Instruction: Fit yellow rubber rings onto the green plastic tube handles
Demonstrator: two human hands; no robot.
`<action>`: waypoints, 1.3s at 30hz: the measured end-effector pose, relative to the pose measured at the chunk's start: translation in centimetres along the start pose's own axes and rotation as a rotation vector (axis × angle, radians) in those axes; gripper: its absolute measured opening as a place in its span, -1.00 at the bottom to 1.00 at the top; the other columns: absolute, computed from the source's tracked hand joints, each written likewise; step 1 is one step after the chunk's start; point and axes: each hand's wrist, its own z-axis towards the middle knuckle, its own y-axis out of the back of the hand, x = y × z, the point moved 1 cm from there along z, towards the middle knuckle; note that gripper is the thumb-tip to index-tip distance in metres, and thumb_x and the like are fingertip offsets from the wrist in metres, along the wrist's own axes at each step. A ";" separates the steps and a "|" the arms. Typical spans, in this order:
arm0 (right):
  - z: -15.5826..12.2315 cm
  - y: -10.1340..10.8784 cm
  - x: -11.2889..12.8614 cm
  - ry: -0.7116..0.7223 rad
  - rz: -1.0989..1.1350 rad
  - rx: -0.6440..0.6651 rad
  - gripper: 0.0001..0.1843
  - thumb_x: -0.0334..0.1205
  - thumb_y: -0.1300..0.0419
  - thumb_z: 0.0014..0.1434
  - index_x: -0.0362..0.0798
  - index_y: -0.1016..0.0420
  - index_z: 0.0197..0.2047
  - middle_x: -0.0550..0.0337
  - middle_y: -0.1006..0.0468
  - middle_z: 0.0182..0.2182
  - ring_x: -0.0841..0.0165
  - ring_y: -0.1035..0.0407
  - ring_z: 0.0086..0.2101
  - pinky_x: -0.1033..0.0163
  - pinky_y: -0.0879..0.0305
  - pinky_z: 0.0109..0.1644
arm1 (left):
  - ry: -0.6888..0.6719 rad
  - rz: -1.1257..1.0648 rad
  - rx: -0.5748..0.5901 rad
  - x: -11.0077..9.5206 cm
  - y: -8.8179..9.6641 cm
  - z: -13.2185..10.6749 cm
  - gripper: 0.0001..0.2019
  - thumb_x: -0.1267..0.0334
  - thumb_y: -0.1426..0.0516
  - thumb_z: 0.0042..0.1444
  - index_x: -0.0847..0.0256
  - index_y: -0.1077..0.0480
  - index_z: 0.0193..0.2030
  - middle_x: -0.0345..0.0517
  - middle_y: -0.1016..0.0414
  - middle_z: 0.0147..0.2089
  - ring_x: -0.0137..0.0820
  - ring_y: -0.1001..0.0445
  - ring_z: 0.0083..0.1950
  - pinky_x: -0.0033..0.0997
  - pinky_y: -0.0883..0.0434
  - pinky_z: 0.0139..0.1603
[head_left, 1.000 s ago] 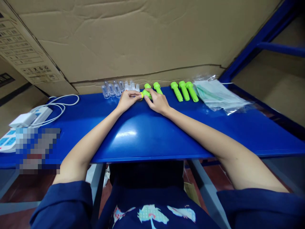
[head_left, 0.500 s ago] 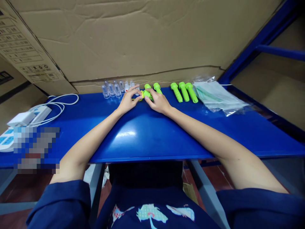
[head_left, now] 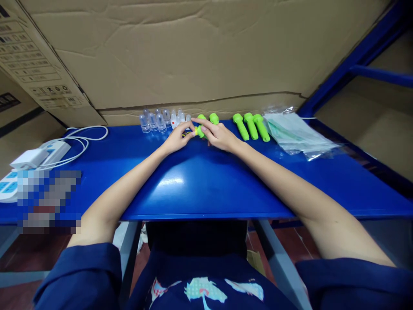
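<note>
Over the back of the blue table, my right hand [head_left: 221,136] is closed around a bright green flashlight-shaped piece [head_left: 200,131], which lies mostly under my fingers. At its left end, my left hand [head_left: 177,138] pinches a small yellow band [head_left: 195,131], with thin yellow cord near the fingertips. My two hands almost touch. Just behind them, two more green pieces [head_left: 214,118] are partly covered by my right hand. To the left of my hands several clear plastic domed caps [head_left: 152,122] stand upright; one whitish cap [head_left: 173,119] shows a red dot.
Three green flashlight-shaped pieces [head_left: 250,126] lie right of my hands, beside a clear plastic bag of pale sheets [head_left: 300,132]. White cables and a power strip [head_left: 53,153] are at the left, near a blurred-out patch. A cardboard wall [head_left: 193,56] borders the table's back.
My right index finger has stretched out toward the left fingertips. The view has shifted slightly; both hands keep hold of the green piece and its yellow band.
</note>
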 end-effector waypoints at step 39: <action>0.4 -3.3 -1.0 -0.331 1.243 0.309 -0.80 -0.06 -0.04 0.52 0.07 -0.08 -0.09 0.30 -0.63 -0.40 0.29 -0.67 -0.37 0.18 -0.65 -0.28 | 0.320 -0.602 0.189 1.5 -0.4 0.0 -0.56 -0.16 -0.29 0.12 0.18 -0.48 -0.10 -0.15 -0.59 -0.24 -0.42 -0.58 -0.25 -0.46 -0.41 -0.25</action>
